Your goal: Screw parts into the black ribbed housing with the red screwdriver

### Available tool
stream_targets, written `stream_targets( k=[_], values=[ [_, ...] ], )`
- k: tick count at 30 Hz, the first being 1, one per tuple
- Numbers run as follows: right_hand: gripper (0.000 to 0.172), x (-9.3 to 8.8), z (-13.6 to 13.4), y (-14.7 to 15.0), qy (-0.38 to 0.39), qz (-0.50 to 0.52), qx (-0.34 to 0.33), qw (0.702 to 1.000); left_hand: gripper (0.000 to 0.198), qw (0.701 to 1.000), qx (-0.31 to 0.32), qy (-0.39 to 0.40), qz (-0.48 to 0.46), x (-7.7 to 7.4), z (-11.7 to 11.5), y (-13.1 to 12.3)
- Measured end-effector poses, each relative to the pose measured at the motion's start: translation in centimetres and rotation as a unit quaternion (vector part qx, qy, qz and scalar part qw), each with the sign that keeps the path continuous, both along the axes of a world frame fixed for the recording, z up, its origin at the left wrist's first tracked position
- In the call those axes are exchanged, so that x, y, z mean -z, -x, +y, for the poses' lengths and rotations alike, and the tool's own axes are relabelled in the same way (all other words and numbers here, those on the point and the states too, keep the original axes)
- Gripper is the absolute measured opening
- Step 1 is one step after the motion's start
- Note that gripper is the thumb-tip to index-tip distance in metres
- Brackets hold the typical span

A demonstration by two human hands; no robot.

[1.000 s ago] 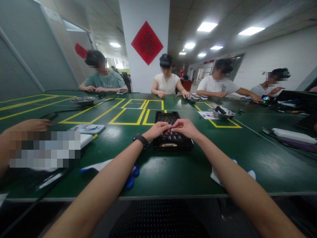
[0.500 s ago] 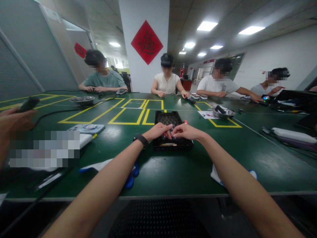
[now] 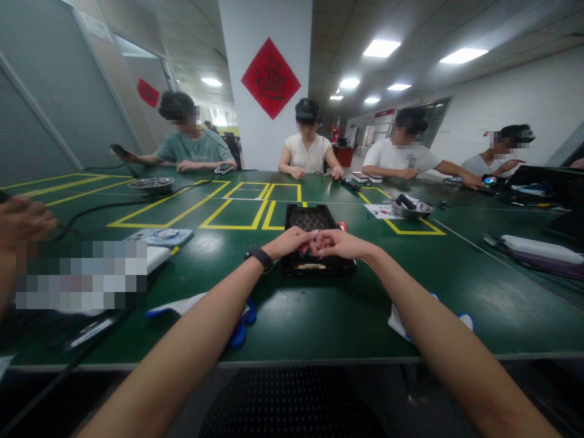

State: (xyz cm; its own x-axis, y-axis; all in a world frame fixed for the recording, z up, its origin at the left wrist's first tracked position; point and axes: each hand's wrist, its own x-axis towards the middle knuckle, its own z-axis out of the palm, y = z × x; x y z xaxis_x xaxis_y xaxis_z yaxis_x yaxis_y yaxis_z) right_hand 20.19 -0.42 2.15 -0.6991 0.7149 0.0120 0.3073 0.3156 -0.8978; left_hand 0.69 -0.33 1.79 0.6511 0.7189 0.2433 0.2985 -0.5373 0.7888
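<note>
A black open case with a dark, bumpy inside lies on the green table in front of me. Over its middle, my left hand and my right hand meet at the fingertips. Both hands have their fingers closed together in a pinch. Whatever is between them, if anything, is too small to make out. A dark watch band circles my left wrist. Along the case's near edge runs a pale strip. Behind my right hand a small red thing shows beside the case.
White and blue gloves lie under my left forearm, another glove under my right. Metal bowls stand farther off. At left are a phone, cables and another person's hand. Several people sit across the green table.
My right hand has shifted slightly left, its fingers closer against my left hand's. At left, the nearby person's hand has drawn back, and the far-left person has raised an arm holding a dark object.
</note>
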Motion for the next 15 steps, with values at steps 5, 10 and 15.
stream_targets(
  k=[5, 10, 15],
  values=[
    [0.026, 0.05, -0.21, 0.10, 0.004, -0.008, 0.011, 1.000, 0.063, 1.000, 0.010, 0.003, 0.003, 0.08, 0.09, 0.08],
    [0.029, -0.19, -0.54, 0.27, 0.011, -0.025, 0.027, 0.999, 0.064, 1.000, -0.014, 0.001, -0.003, 0.25, 0.13, -0.02],
    [0.027, -0.22, -0.63, 0.45, 0.011, -0.024, 0.044, 0.999, 0.064, 1.000, -0.015, 0.002, 0.000, 0.17, 0.01, -0.08]
  ],
)
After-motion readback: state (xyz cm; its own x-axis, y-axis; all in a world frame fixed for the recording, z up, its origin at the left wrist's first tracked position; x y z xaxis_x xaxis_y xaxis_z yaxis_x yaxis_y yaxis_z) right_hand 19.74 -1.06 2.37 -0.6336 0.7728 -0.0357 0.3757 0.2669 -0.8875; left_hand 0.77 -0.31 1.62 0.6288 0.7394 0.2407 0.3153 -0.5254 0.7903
